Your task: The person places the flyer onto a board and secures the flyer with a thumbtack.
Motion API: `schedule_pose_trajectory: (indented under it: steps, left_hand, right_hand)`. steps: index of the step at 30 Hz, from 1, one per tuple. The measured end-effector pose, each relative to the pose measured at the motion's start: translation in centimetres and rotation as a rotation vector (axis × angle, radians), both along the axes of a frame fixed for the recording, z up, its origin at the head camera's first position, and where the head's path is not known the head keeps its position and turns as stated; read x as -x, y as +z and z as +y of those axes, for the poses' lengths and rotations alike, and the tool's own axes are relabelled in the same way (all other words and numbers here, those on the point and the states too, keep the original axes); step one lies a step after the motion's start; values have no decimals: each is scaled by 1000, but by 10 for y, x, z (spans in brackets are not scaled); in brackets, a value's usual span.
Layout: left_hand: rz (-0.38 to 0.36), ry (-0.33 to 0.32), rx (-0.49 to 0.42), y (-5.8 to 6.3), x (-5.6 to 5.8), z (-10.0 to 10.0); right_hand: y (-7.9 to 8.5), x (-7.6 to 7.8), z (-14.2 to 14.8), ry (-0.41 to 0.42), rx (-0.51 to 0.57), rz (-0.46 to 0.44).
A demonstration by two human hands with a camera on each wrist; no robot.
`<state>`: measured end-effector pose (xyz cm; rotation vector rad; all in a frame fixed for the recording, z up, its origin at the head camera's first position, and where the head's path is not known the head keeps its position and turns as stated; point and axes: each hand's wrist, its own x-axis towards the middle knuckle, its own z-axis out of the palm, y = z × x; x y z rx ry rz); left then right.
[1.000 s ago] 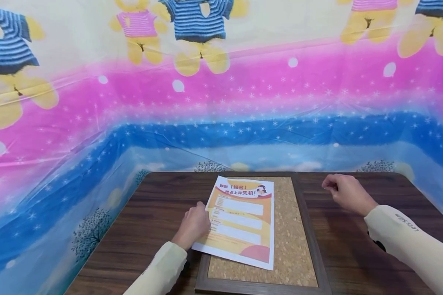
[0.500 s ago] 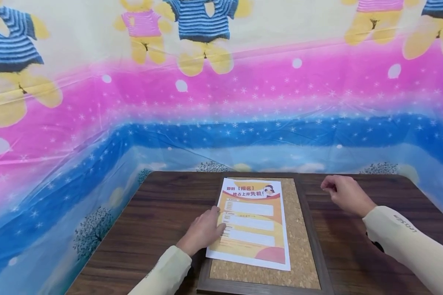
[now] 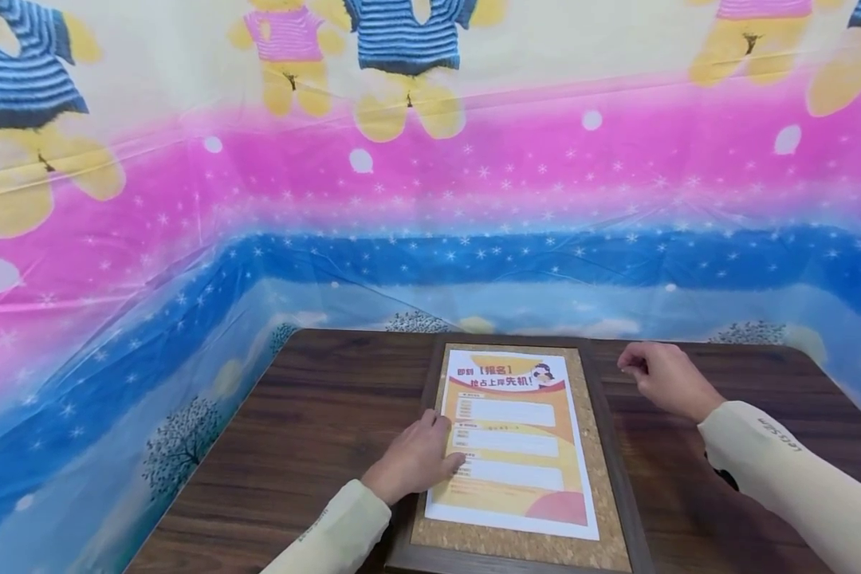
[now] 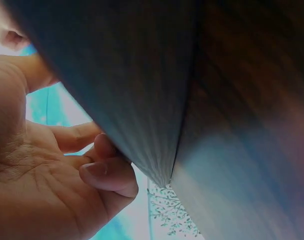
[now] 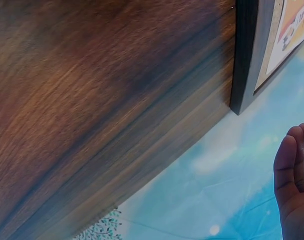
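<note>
A printed poster sheet point(image 3: 509, 446), orange and yellow with Chinese lettering, lies over a wood-framed cork board point(image 3: 608, 510). My left hand point(image 3: 412, 454) rests at the sheet's left edge, thumb and forefinger spread apart on the paper. In the left wrist view, its other fingers point(image 4: 109, 175) are loosely bent beside the frame's edge. To the right of the board, my right hand point(image 3: 667, 379) is held over the table, fingers bent toward the thumb. A tiny pale glint shows by its fingertips in the right wrist view; I cannot tell whether they hold something.
The board lies on a dark wood-grain table point(image 3: 316, 399), its far end near the table's back edge. Behind hangs a patterned cloth point(image 3: 473, 191) in pink and blue with bears and snowflakes.
My left hand has moved right with the poster sheet, which has turned straighter and lies more fully over the cork. The right hand keeps nearly the same place and pose.
</note>
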<state>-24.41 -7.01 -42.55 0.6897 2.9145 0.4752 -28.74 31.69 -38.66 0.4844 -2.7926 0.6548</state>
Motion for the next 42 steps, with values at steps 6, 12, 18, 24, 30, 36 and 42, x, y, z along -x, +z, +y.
schedule_pose_trajectory:
  steps: [6,12,18,24,30,36,42]
  left_hand:
    - [-9,-11,33,-1,0,0]
    - [27,-26,61,-3,0,2]
    - [29,-15,91,-5,0,3]
    - [9,-16,101,-4,1,2]
    - [5,-23,120,-3,1,2]
    - [2,-20,138,-2,1,3]
    - [19,-16,136,-4,2,3]
  right_hand:
    - [-5,11,-11,24,20,0]
    - [-10,22,-21,33,31,-15]
    - [-11,32,-34,32,40,-50]
    - [-17,47,-49,54,43,-65]
    - [-21,56,-60,72,58,-85]
    - [-27,66,-73,75,61,-75]
    - [-35,78,-90,95,101,-105]
